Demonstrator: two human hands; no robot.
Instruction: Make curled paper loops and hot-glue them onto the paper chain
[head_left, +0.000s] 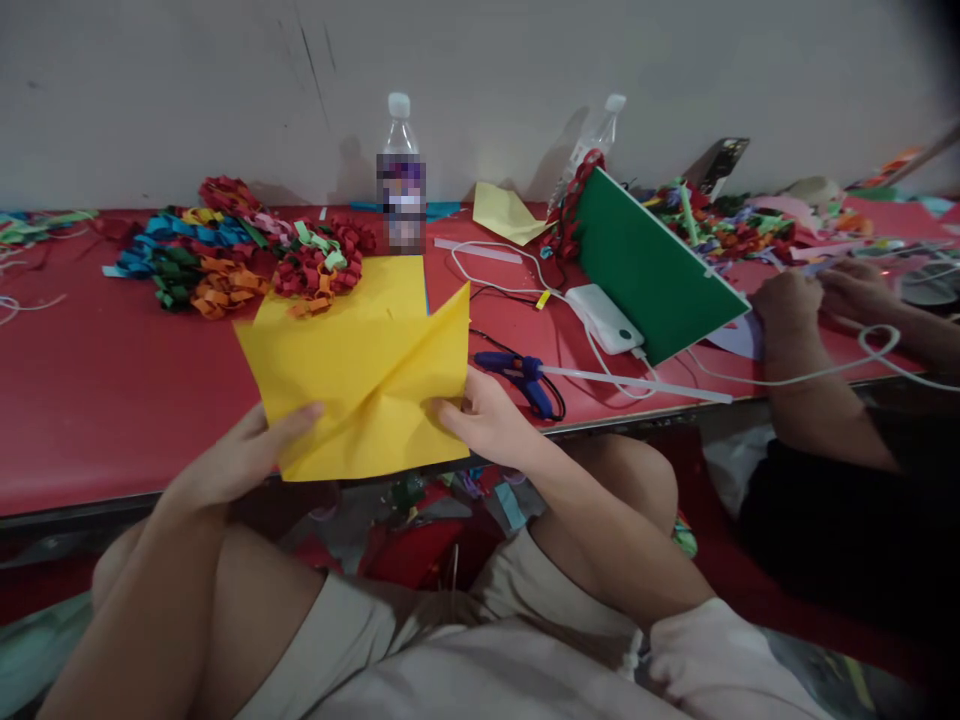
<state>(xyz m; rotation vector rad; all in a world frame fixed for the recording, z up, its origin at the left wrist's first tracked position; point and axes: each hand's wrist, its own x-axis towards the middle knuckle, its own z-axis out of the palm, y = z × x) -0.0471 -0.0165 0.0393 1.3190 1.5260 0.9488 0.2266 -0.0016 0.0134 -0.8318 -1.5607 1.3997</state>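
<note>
A folded yellow paper sheet [360, 370] is held above the front edge of the red table [90, 400]. My left hand [240, 455] pinches its lower left corner, thumb on top. My right hand [484, 420] grips its lower right edge, fingers closed on the paper. The sheet shows diagonal creases and a raised flap pointing right. More yellow paper [390, 285] lies flat on the table just behind it.
Curled coloured paper chains [247, 255] are piled at the back left. A water bottle [400, 175] stands by the wall. A blue glue gun [525, 372], a white charger [606, 318] with cables and a green board [649, 265] lie right. Another person's hands [817, 295] work at the far right.
</note>
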